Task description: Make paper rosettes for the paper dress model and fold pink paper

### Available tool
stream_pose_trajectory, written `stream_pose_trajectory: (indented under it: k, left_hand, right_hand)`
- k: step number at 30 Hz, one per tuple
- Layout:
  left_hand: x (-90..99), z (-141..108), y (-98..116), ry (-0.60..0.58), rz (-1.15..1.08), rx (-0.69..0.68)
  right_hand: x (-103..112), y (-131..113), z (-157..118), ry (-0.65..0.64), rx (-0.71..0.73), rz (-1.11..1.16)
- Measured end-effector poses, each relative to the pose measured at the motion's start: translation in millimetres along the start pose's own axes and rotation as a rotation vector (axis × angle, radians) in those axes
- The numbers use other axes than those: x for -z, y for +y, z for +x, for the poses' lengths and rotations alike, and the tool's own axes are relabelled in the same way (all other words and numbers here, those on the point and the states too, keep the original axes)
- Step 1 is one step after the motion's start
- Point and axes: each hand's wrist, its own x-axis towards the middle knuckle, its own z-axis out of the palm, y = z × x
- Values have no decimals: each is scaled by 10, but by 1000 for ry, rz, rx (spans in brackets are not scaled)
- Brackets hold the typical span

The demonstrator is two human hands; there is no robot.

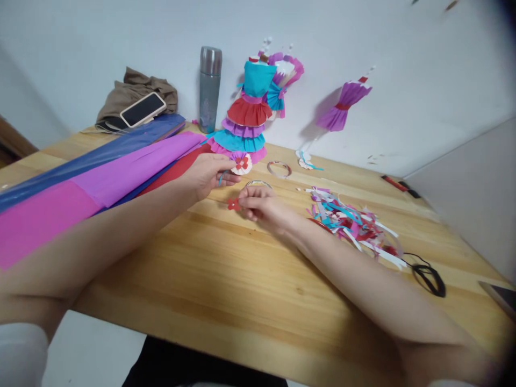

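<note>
Between the fingers of my left hand (213, 174) is a small pleated white and purple paper rosette (242, 163) with a red flower shape at its centre. A bit of blue strip shows at those fingers. My right hand (258, 203), just below and to the right, pinches a small red paper flower (233, 204) over the wooden table (226, 269). The two hands are close but apart. A roll of tape (258, 184) lies behind my right hand, partly hidden by it. Another tape roll (279, 169) rests farther back.
Layered paper dress (246, 115) and grey bottle (209, 91) stand at the back; a purple paper dress (342, 107) is by the wall. Crepe paper (133, 166) and a phone (143, 109) on brown cloth lie left. Paper scraps (350, 220) and a black cord (429, 279) lie right.
</note>
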Motion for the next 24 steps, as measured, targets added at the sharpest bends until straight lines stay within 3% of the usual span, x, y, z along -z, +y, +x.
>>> stream_pose_trajectory:
  k: [3, 7, 10, 14, 19, 21, 24]
  left_hand:
    - [3, 27, -111, -14, 14, 33]
    - [-30, 37, -279, -85, 28, 105]
    - [-81, -32, -356, -144, 15, 147]
    - [-151, -172, -378, -188, -9, 163]
    - [-199, -275, -371, -254, -29, 145]
    - [-211, -293, -372, -258, -33, 148]
    - [-232, -312, -367, -212, -27, 177]
  right_hand:
    - [158, -99, -177, -1, -167, 346]
    - [301, -189, -352, 107, -190, 464]
    - [320, -193, -419, 277, -59, 340]
    - [254, -166, -488, 495, 250, -58]
    - [177, -159, -557, 531, 448, -469]
    - [180, -163, -555, 510, 433, -428]
    - [226, -159, -515, 460, 293, -161]
